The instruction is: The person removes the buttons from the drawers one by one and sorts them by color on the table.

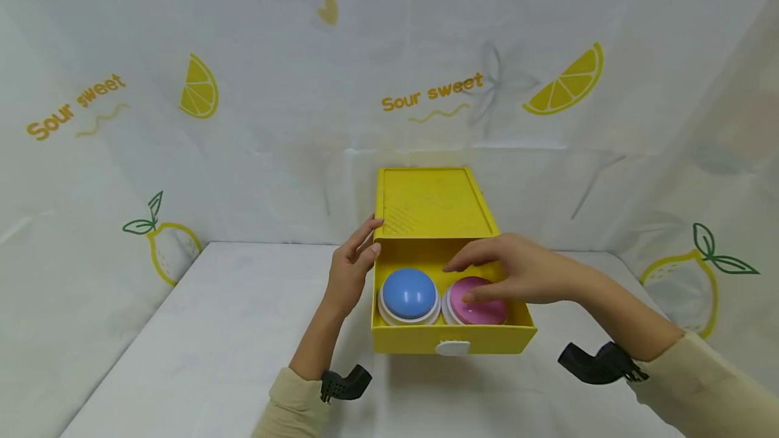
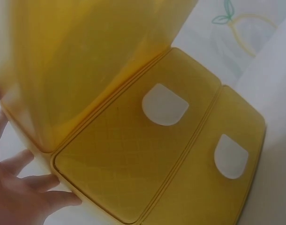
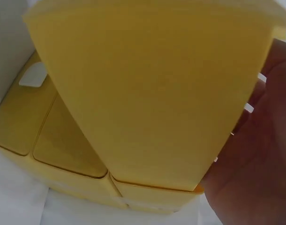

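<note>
A yellow drawer cabinet [image 1: 435, 201] stands on the table with its top drawer [image 1: 402, 341] pulled out. Inside lie two domed push buttons with white bases, a blue one [image 1: 409, 293] on the left and a pink one [image 1: 487, 312] on the right. My left hand [image 1: 347, 279] rests its spread fingertips against the cabinet's left side. Over the pink button reaches my right hand [image 1: 526, 269], thumb on or just above the dome and fingers extended behind it. In the right wrist view, the drawer's underside hides the right fingertips and the buttons.
Two lower drawers, each with a white pull, show shut beneath the open one; the middle drawer [image 2: 119, 154] is directly below it. A white table [image 1: 262, 330] lies under the cabinet. Behind hangs a lemon-print curtain [image 1: 274, 174]. Both wrists wear black devices.
</note>
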### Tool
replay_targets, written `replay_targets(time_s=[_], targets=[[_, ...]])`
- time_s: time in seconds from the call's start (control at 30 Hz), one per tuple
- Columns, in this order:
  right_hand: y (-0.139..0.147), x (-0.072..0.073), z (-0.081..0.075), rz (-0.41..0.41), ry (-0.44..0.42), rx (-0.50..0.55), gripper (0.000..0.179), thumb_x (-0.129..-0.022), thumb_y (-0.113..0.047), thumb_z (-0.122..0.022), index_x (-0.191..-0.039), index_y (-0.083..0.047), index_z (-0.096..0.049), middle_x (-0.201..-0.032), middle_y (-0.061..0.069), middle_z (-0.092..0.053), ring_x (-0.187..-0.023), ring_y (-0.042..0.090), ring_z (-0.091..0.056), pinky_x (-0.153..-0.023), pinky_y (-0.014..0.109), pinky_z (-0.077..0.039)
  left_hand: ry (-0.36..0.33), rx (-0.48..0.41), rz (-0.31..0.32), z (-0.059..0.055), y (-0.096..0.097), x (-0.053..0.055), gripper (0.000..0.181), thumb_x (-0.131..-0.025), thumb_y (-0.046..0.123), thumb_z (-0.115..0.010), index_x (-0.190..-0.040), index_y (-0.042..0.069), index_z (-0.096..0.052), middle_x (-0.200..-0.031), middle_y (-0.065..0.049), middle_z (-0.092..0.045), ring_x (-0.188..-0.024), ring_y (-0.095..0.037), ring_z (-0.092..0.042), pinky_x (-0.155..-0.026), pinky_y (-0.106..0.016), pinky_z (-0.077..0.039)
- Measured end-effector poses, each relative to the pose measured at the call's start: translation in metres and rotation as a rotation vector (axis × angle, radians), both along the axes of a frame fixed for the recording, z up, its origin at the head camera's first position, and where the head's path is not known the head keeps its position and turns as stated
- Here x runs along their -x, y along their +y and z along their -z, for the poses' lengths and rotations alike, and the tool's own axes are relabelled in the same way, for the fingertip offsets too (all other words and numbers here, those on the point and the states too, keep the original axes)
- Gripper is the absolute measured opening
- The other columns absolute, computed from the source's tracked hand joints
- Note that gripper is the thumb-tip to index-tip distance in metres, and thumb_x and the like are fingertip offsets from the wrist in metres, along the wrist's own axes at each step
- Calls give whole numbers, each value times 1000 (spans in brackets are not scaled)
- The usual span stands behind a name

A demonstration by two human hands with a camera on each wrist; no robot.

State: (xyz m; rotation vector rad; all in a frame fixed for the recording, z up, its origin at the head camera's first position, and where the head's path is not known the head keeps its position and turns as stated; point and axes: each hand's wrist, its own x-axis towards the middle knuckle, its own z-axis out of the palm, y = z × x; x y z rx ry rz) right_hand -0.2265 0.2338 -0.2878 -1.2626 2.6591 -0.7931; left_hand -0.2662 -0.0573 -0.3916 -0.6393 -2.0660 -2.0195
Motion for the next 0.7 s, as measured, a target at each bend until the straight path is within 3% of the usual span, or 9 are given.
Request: replay_targets(time_s=[0.27, 0.53, 0.7], targets=[[-4, 7, -3, -51, -49, -181, 35, -92, -48, -71, -119, -26, -74, -114, -15, -73, -102, 4, -62, -94, 28, -55, 0, 5, -7, 0, 1, -1, 44, -103, 24, -51, -147, 16, -53, -165, -3, -35, -148, -34, -41, -114, -51, -43], [-5, 5, -7, -44, -81, -195, 27, -91, -44, -73, -113, -29, -74, -105, -18, -70, -94, 2, -57, -87, 28, -54, 5, 0, -6, 0, 1, 0, 45, -103, 24, -51, -147, 14, -54, -165, -4, -36, -148, -35, -41, -113, -51, -44], [-6, 6, -6, -81, -80, -164, 18, -91, -40, -73, -106, -30, -71, -98, -18, -67, -91, 2, -56, -83, 26, -52, 5, -3, -8, 0, 1, 0, 45, -103, 24, -51, -147, 14, -54, -165, -4, -36, -148, -35, -41, -113, -52, -44]])
